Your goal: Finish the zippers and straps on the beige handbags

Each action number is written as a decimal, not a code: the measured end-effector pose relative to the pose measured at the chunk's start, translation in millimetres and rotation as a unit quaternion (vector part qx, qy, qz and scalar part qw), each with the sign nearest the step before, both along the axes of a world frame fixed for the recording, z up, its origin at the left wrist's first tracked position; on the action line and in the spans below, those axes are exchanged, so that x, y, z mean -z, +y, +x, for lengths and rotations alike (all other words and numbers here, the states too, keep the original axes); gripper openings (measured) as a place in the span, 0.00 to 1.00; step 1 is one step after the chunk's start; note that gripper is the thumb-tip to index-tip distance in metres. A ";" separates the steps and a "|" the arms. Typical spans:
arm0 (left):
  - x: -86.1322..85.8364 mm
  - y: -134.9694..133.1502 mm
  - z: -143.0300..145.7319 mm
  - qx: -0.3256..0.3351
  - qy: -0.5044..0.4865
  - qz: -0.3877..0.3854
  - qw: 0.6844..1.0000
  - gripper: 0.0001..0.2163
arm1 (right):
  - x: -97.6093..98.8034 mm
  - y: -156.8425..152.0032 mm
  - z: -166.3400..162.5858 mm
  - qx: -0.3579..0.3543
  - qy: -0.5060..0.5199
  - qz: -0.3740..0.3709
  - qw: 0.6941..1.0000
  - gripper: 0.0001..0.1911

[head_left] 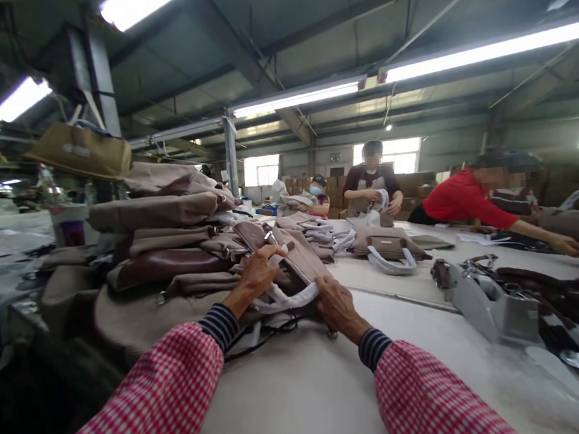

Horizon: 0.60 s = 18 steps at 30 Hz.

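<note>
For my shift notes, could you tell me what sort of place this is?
Probably a handbag factory floor: a pile of handbags beside the held handbag, co-workers along the long white table, strip lights overhead.

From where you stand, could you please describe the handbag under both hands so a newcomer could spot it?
On the long white table, go to the near end of the big pile of bags. The taupe handbag leans there, gripped by the left hand, the right hand on it. Unlike the rest of the pile, its handle is wrapped in white.
</note>
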<state>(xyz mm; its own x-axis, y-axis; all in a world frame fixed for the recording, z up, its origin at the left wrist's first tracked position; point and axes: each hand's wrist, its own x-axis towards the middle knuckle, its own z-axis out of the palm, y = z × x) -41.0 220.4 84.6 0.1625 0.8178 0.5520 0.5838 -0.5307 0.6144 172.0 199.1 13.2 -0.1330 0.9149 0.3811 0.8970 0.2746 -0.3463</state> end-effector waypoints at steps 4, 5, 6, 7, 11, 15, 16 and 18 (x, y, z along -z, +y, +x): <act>-1.2 -42.5 2.7 0.063 -0.097 -0.003 0.993 0.23 | -11.5 -25.3 39.0 -0.022 0.051 -0.006 0.998 0.12; -1.9 -53.1 3.1 0.067 -0.118 0.000 0.991 0.24 | -15.5 -36.0 50.3 -0.024 0.069 -0.007 0.997 0.11; -2.4 -62.7 3.7 0.064 -0.133 0.006 0.989 0.24 | -19.9 -48.2 60.9 -0.024 0.081 -0.008 0.996 0.12; -2.6 -70.8 4.7 0.056 -0.144 0.014 0.988 0.24 | -24.3 -61.7 70.3 -0.024 0.104 -0.009 0.994 0.13; 1.4 -85.6 14.3 0.021 -0.145 0.025 0.989 0.25 | -42.7 -121.2 93.4 -0.072 0.378 -0.083 0.919 0.14; 11.5 -86.8 29.8 0.048 -0.050 -0.023 0.997 0.30 | -46.7 -178.0 99.6 -0.070 0.594 -0.201 0.776 0.19; 15.8 -88.7 34.6 0.060 -0.023 -0.030 0.997 0.30 | -42.0 -191.5 99.5 -0.065 0.614 -0.218 0.756 0.20; 27.8 -96.6 45.8 0.083 0.028 -0.043 0.995 0.30 | -25.8 -218.0 97.3 -0.048 0.641 -0.241 0.728 0.22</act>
